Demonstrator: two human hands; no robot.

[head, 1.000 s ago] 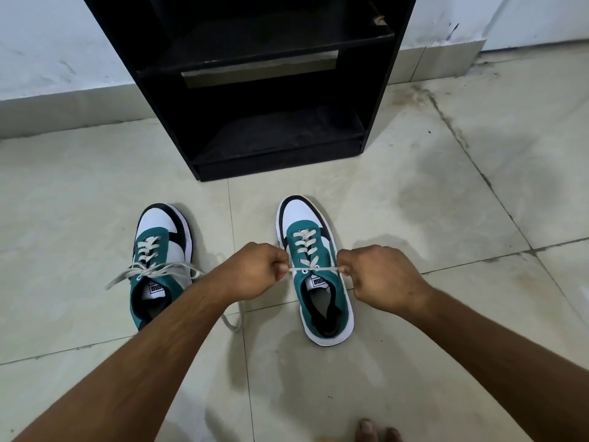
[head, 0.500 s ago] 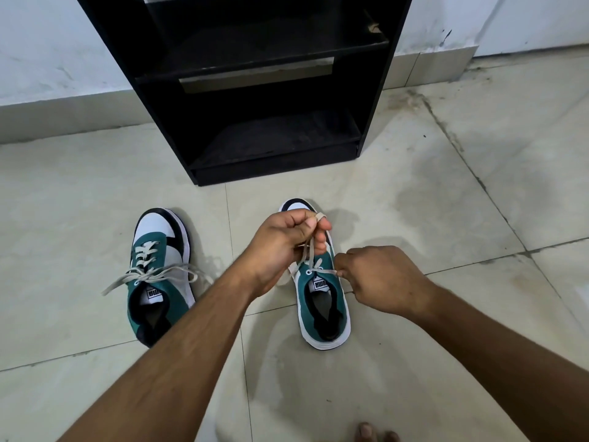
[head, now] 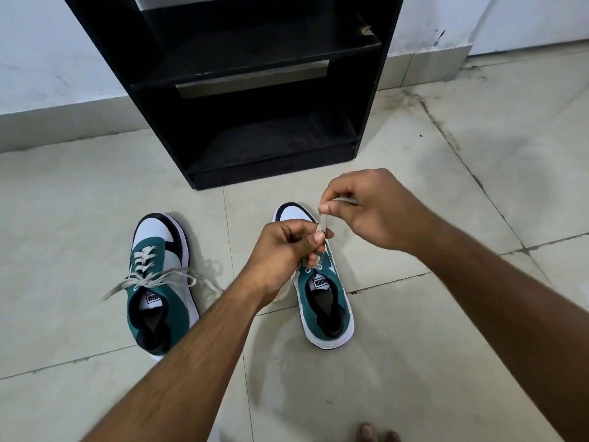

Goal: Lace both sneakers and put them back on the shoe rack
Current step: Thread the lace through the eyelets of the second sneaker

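Observation:
Two green, white and black sneakers stand on the tiled floor, toes toward the black shoe rack (head: 376,100). The left sneaker (head: 159,282) is laced, its white lace ends lying loose to both sides. Over the right sneaker (head: 328,301), my left hand (head: 287,247) pinches a loop of its white lace (head: 323,223) above the tongue. My right hand (head: 369,208) is raised past the toe and pinches the other end of that lace. Both hands hide the sneaker's laced part.
The rack has two bare dark shelves and stands against a white wall (head: 47,59) with a tiled skirting. Pale floor tiles (head: 478,148) surround the shoes. Toes of a bare foot (head: 371,433) show at the bottom edge.
My right hand rose from beside the right sneaker to above its toe, carrying its lace end over. My left hand lifted from a sideways pull and now holds a loop over the tongue.

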